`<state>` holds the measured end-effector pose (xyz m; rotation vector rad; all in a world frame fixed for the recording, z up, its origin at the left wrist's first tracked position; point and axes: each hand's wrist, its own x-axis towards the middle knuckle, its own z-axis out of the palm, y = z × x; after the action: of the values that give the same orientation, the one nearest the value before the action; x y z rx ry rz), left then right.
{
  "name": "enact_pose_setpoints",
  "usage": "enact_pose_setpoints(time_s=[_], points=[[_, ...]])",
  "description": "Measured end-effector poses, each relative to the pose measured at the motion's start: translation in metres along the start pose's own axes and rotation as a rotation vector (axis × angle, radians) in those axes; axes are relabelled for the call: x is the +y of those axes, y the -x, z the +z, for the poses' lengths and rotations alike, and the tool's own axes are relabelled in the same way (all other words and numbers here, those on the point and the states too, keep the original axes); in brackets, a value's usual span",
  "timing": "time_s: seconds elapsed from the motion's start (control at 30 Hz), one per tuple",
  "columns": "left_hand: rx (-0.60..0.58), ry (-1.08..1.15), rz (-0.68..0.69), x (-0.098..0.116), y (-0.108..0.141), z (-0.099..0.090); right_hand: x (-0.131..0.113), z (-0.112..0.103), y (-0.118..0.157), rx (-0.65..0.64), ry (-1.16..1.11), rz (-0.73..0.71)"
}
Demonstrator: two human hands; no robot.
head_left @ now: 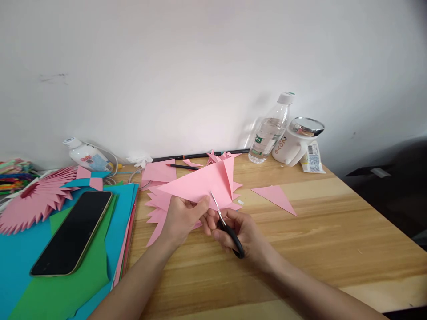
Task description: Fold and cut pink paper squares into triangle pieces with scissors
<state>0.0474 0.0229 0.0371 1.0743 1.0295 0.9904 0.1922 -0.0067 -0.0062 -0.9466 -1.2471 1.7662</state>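
My left hand (183, 218) pinches the lower edge of a folded pink sheet of paper (196, 182), thumb on top. The sheet is held up at a tilt, with a long point toward the left and a creased flap on its right. In my right hand (245, 233) is a pair of scissors (230, 231) with black handles. Their blades point up and left, lying over the lower part of the sheet. Whether the lower blade is behind the paper I cannot tell. Beneath the sheet lie several pointed pink paper pieces (156, 215).
A pink triangle (276, 197) lies on the wooden table (300, 258) to the right. Behind it stand a water bottle (268, 131) and a white mug (292, 144). At left, a phone (73, 233) rests on green and blue paper (123, 213), beside a pleated pink paper form (43, 200).
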Motion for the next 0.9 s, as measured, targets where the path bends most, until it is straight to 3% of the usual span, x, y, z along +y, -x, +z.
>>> enact_pose_setpoints(time_s=[0.43, 0.67, 0.9], points=[[-0.008, -0.024, 0.038, -0.0032, -0.0003, -0.0014, -0.0040, 0.0017, 0.0007, 0.049, 0.004, 0.041], [0.099, -0.010, 0.119, -0.0050, -0.0030, -0.0048, -0.0024, 0.0000, 0.0007, 0.055, -0.017, 0.040], [0.113, -0.053, 0.173, -0.0048, -0.0023, -0.0042, -0.0034, -0.0012, 0.0012, 0.036, -0.024, 0.066]])
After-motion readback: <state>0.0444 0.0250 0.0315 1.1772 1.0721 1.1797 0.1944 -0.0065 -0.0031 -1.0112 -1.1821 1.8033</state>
